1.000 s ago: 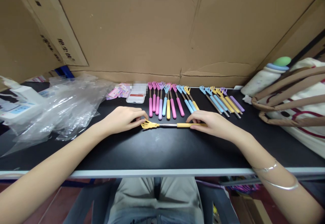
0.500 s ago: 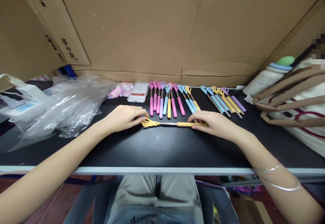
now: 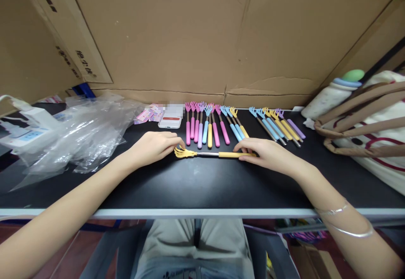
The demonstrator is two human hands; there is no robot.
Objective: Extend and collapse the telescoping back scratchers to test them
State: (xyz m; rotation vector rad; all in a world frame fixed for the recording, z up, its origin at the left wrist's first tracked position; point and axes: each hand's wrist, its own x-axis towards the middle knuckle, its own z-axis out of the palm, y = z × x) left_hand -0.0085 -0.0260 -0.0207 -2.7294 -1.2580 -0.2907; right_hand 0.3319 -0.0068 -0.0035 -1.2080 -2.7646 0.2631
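A yellow back scratcher (image 3: 209,154) with a metal shaft lies crosswise on the black table, parallel to the front edge. My left hand (image 3: 158,147) pinches its claw head at the left end, fingers curled. My right hand (image 3: 262,152) is closed over the far end of its yellow handle, thumb on the near side. Behind it, a row of pink, purple, blue and yellow back scratchers (image 3: 215,131) lies with claws pointing away. A second group of blue, yellow and purple back scratchers (image 3: 275,127) lies further right, some with bare metal shafts extended.
Clear plastic bags (image 3: 91,131) are heaped at the left beside a white power strip (image 3: 28,133). A phone (image 3: 170,121) and colourful cards (image 3: 150,114) lie at the back. On the right stand a white bottle (image 3: 330,100) and a bag (image 3: 373,131). Cardboard (image 3: 177,34) walls the back.
The yellow back scratcher has shifted slightly to the left between my hands. Both hands stay almost in place, and the view has moved a little.
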